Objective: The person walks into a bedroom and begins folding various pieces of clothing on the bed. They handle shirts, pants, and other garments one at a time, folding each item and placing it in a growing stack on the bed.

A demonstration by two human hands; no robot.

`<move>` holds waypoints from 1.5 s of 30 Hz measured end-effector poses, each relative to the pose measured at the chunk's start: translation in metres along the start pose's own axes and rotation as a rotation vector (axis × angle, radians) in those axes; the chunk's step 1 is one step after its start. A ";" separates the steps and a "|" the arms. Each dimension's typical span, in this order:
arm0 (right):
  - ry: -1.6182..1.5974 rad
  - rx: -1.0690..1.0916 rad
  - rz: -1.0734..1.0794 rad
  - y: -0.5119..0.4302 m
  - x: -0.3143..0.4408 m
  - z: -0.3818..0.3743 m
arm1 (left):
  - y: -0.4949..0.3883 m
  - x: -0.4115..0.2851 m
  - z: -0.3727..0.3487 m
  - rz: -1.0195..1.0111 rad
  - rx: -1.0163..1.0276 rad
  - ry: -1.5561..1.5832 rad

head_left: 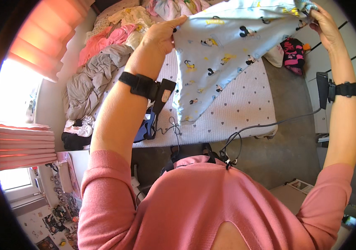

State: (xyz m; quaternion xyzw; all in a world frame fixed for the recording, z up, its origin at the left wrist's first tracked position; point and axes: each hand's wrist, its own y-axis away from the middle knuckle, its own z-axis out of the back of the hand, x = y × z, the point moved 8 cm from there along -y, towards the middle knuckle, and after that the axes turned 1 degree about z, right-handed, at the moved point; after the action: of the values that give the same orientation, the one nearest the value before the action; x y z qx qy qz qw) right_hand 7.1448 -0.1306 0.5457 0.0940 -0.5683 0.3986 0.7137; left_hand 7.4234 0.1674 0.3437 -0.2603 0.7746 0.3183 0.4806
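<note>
A light blue cloth with cartoon prints (215,59) hangs stretched between my two hands, above the bed. My left hand (163,34) pinches its left edge near the top. The upper right corner is bunched in my right hand (321,25), held far out to the right. From there the cloth slants down to a low point by the left, over the mattress. Beneath it lies a pale checked bed sheet with small grey hearts (246,106). What the cloth's top edge does beyond the picture's rim is hidden.
Along the bed's left side lie a grey quilt (93,75), pink clothing (109,40) and dark garments (74,140). A navy item (146,128) is near my left forearm. Black cables (237,134) run from the wrist devices. A black-and-pink bag (293,56) stands right of the bed, near white cabinets (318,56).
</note>
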 end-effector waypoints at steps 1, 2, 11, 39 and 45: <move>0.085 -0.054 -0.024 0.006 0.010 -0.016 | -0.002 -0.001 0.005 -0.003 -0.040 -0.033; 0.083 -0.076 -0.010 0.008 0.016 -0.023 | -0.005 -0.006 0.004 -0.007 -0.071 -0.064; -0.074 0.067 0.058 -0.007 -0.036 0.053 | -0.063 -0.018 0.000 -0.196 0.028 -0.069; 0.021 0.758 -0.625 0.264 -0.368 -0.200 | 0.207 0.520 0.150 0.871 -0.010 -0.500; -0.063 0.281 -0.609 0.174 -0.458 -0.250 | 0.086 0.472 0.181 0.705 -0.295 -0.343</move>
State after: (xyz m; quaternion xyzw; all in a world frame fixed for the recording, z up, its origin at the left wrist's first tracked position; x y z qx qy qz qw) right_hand 7.1945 -0.0797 -0.0002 0.3692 -0.4752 0.2383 0.7623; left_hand 7.2772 0.3135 -0.1254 0.0117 0.6713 0.6094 0.4217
